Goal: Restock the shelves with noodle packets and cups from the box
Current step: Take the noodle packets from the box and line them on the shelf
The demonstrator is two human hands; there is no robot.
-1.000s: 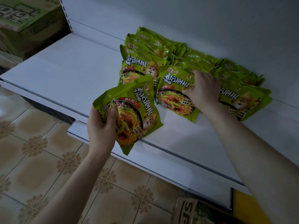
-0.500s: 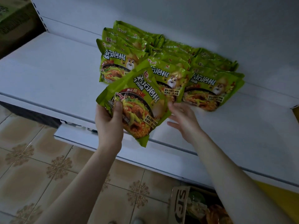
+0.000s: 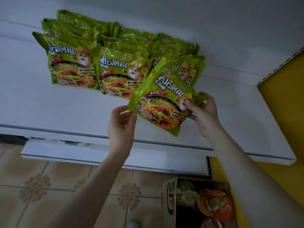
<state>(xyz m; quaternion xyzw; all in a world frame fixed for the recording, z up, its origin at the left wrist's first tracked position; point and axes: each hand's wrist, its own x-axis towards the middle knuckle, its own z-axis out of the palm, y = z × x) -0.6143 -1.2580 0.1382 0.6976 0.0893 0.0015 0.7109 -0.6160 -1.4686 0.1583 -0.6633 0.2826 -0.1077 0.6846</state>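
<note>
Three packet rows (image 3: 115,63) lie at the back of the shelf (image 3: 49,111); left hand (image 3: 120,124) and right hand (image 3: 204,114) each pinch a fresh packet (image 3: 162,102) above it; cups (image 3: 215,204) wait in the box (image 3: 170,203) below.

a small shop, by the look of it. just beyond the fingers (image 3: 132,117) and the noodle packet (image 3: 164,102) they hold, a white metal display shelf (image 3: 65,109) carries overlapping rows of identical green packets (image 3: 72,68). right of the fingers, a slotted shelving upright (image 3: 279,67) meets a yellow panel (image 3: 283,112). below the fingers, on the patterned tiled floor (image 3: 49,186), an open cardboard box (image 3: 170,199) holds noodle cups (image 3: 218,206).
</note>
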